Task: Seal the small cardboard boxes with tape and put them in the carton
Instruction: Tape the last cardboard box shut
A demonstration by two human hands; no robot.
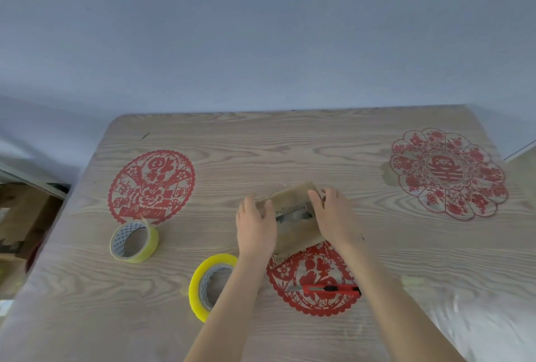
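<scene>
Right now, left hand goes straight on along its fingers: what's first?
The small brown cardboard box: the left hand holds its left end, so contact looks immediate; depth unclear.

nearest red paper-cut (316,274): 福, probably; left paper-cut (150,187), right paper-cut (448,174) illegible.

Colour rundown: the pale wood-grain table (290,144) is beige with wavy tan streaks. All three decorations on it are red: a round lacy paper-cut (151,186) with flowers on the left, a scalloped flower-shaped paper-cut (448,174) on the right, and a round paper-cut with a character (313,280) up front. The small brown cardboard box (293,216) is plain tan. The pale yellow tape roll (134,241) has a grey triangle-patterned core, and the bright yellow tape roll (200,286) has a greyish one. The red utility knife (330,289) has a black slider. The plain wall (261,28) is bluish grey.
</scene>
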